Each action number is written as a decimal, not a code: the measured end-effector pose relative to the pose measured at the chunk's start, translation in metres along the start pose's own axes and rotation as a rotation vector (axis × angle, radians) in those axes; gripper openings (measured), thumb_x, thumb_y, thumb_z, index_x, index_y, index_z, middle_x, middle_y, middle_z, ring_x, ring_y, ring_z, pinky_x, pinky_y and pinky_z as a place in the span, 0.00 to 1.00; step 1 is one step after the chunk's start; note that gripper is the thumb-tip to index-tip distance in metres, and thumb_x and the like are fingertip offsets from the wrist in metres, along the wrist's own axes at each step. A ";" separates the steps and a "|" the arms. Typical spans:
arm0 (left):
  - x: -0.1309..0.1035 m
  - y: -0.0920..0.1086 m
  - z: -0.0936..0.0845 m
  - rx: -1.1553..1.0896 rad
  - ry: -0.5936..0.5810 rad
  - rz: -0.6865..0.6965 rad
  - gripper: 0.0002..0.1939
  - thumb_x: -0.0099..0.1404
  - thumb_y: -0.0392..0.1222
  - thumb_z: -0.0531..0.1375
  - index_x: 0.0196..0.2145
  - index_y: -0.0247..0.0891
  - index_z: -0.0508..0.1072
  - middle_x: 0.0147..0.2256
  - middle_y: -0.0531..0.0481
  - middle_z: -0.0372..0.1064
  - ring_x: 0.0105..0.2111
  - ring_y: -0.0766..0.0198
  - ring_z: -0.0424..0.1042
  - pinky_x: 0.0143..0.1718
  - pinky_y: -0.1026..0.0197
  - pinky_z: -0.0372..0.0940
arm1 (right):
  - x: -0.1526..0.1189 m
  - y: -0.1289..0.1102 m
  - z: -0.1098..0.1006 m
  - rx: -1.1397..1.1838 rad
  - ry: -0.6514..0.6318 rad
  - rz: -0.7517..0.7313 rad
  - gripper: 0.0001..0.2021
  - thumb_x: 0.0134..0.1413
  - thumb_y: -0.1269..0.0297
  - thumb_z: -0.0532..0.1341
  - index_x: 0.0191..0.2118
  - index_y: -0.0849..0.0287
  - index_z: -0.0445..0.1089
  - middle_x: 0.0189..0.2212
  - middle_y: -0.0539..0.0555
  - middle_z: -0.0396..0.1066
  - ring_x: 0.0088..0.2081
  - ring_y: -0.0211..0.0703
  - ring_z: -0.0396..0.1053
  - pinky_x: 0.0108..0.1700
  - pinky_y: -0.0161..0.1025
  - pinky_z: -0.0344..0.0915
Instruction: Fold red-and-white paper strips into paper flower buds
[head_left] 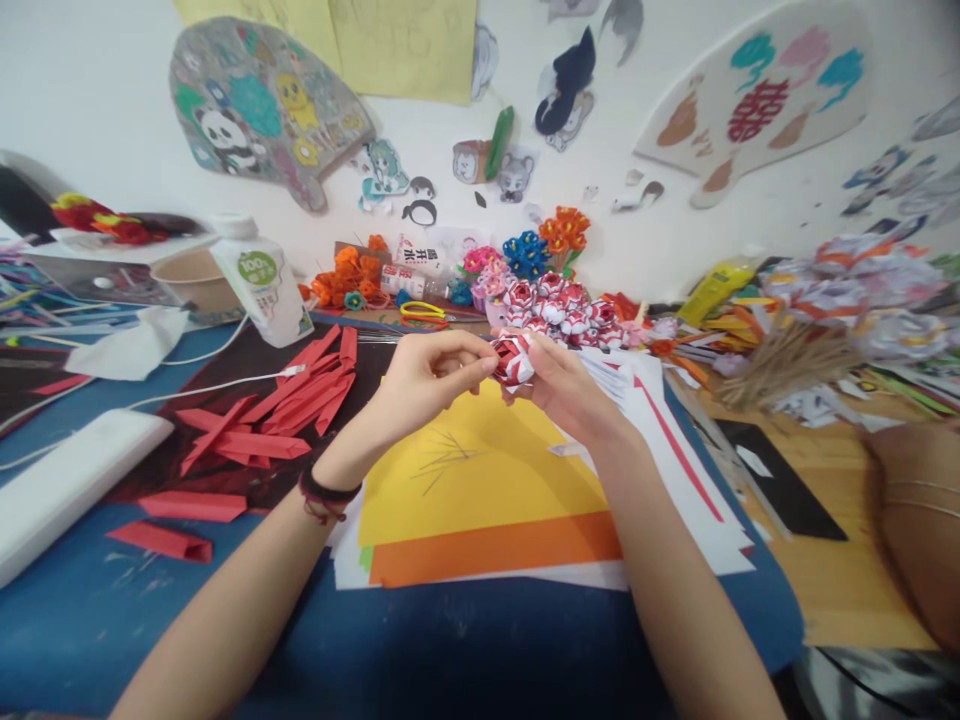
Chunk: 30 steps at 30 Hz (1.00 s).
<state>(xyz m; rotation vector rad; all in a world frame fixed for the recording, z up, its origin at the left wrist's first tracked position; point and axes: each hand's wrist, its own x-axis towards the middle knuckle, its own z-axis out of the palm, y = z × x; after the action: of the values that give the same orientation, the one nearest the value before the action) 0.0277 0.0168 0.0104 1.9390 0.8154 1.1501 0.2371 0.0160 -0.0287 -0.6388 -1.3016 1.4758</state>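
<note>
A red and white paper flower (pixel 514 360) is held up between my two hands, above the far edge of the stacked paper. My left hand (pixel 442 365) pinches the flower's left side with thumb and forefinger. Around its right side and underneath, my right hand (pixel 566 385) is closed, partly hiding it. Below lies a yellow sheet (pixel 480 470) with several thin wires (pixel 446 458) on it. An orange sheet (pixel 495 550) and white sheets (pixel 697 500) show under the yellow one. Finished red and white paper flowers (pixel 566 305) are bunched just behind my hands.
Folded red paper strips (pixel 300 400) lie on a dark mat at left, beside a white power strip (pixel 90 480) with cables. A white bottle (pixel 262 280) and yellow-handled pliers (pixel 424 315) stand farther back. Paper-flower stems (pixel 787 365) and another person's arm (pixel 919 510) are at right.
</note>
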 end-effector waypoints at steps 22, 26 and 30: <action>-0.005 -0.017 0.007 0.645 0.221 0.416 0.03 0.67 0.35 0.63 0.35 0.39 0.78 0.28 0.58 0.77 0.23 0.74 0.70 0.28 0.69 0.59 | 0.002 0.001 0.003 -0.119 0.140 -0.056 0.21 0.56 0.51 0.72 0.52 0.51 0.75 0.34 0.49 0.77 0.32 0.36 0.74 0.34 0.34 0.73; -0.006 -0.017 0.008 0.683 0.229 0.424 0.03 0.66 0.34 0.62 0.34 0.39 0.76 0.26 0.59 0.76 0.21 0.74 0.68 0.27 0.68 0.57 | 0.001 0.000 0.003 -0.152 0.149 -0.059 0.21 0.55 0.50 0.72 0.52 0.51 0.75 0.34 0.49 0.77 0.32 0.36 0.74 0.35 0.35 0.73; -0.007 -0.014 0.009 0.752 0.231 0.435 0.05 0.64 0.34 0.61 0.30 0.38 0.73 0.24 0.58 0.74 0.20 0.73 0.67 0.25 0.67 0.55 | 0.001 0.002 0.002 -0.190 0.116 -0.063 0.22 0.56 0.52 0.72 0.53 0.52 0.74 0.34 0.50 0.77 0.31 0.36 0.74 0.34 0.35 0.73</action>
<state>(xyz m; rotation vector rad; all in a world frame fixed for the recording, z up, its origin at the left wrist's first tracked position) 0.0310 0.0162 -0.0079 2.7326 1.0894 1.4787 0.2339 0.0161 -0.0298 -0.7888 -1.3687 1.2551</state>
